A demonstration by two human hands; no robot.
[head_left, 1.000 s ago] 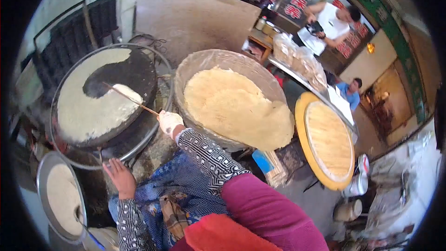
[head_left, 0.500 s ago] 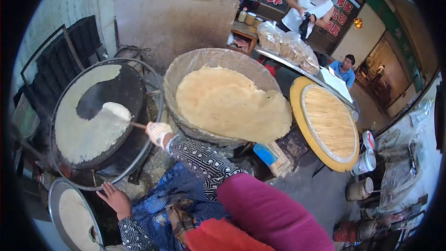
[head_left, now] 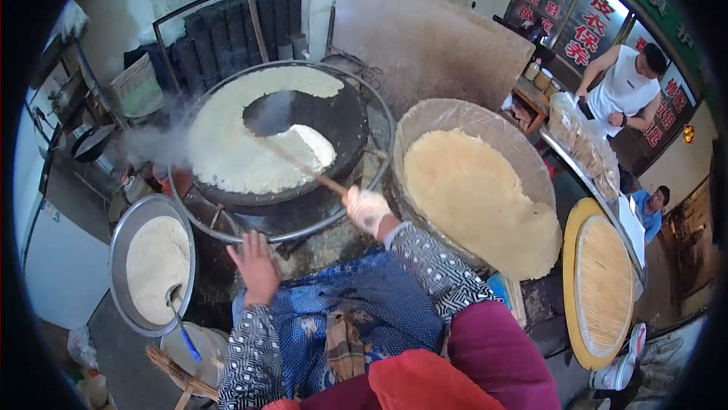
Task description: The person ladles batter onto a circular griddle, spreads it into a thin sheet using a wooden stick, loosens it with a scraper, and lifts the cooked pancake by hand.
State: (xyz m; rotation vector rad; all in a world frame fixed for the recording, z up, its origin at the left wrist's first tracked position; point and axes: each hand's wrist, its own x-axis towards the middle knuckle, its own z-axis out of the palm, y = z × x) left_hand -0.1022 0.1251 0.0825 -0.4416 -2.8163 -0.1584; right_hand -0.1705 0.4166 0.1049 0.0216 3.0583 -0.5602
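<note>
The right hand (head_left: 367,210), in a pale glove, is closed round a wooden stick (head_left: 332,185) that reaches over the round black griddle (head_left: 356,123). Pale batter (head_left: 227,144) covers much of the griddle, curving round a dark bare patch, with a whiter mound of it by the stick; steam drifts off to the left. The left hand (head_left: 256,268) is bare and open, fingers spread, at the near side of the metal ring (head_left: 391,153) around the griddle, holding nothing. Left of it sits a bowl (head_left: 189,235) of batter with a ladle (head_left: 174,296) in it. To the right, a plastic-lined basket (head_left: 425,116) holds thin flatbreads (head_left: 478,197), their edge draping over its rim.
</note>
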